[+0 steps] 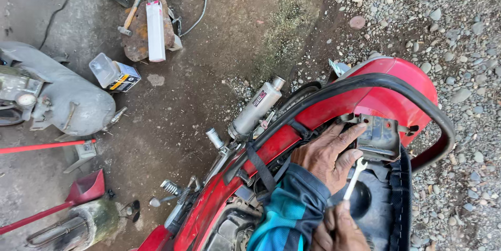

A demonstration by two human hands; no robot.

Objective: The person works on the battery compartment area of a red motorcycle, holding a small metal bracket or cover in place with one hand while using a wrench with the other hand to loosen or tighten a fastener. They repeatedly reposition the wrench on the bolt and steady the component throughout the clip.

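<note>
Closest to me, at the bottom edge, my right hand is closed around the shaft of a small silver wrench, whose open jaw end points up toward a grey metal bracket. Just above it, my left hand, in a blue and teal sleeve, lies flat with fingers spread, gripping nothing; the fingertips touch the bracket's left edge and the palm rests on the red motorbike body. Under the wrench I see a round black cap set in the dark tray beneath the seat area. A black grab rail loops around the red tail, passing above my left hand. To the left of the bike, a silver exhaust pipe angles up over the dirt.

Farther off on the ground, I can make out a grey air tank, a red handle lying below it, and a clear plastic box. Beyond those, a hammer and a white carton rest on a rusty block. Grey gravel covers the far right.
</note>
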